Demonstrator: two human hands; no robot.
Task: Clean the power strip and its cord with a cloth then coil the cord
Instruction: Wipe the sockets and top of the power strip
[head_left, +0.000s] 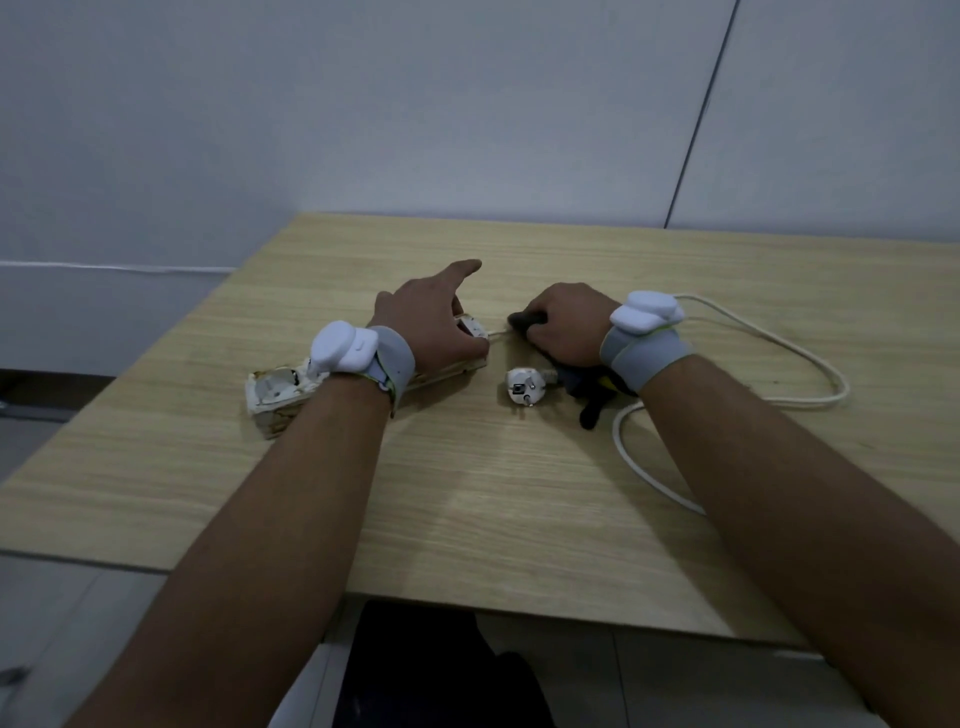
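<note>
**Wiping begins where the cord leaves the strip**

Nearest the table's front edge, a slack run of the white cord (644, 467) curves across the wooden table (467, 493) and slips under the person's right forearm. Just beyond it lies the white plug (524, 387), pins up, loose on the wood and touching nothing but its own lead.

A little farther in, the dirty, stained power strip (280, 392) lies slantwise. The left hand (436, 322) presses down on its far end, fingers curled over the housing and the forefinger sticking out straight, pinning it in place. Just beside it, the right hand (566, 322) is closed round a dark cloth (592, 400), a tail of which hangs out below the wrist. The cloth's front edge sits right at the spot where the cord comes out of the strip.

Beyond the right wrist the cord swings out in a wide loop towards the far right.

I'd judge this to be the cord-wiping step. The next move calls for drawing the cloth along the cord while the strip stays pinned; coiling is not yet begun.
</note>
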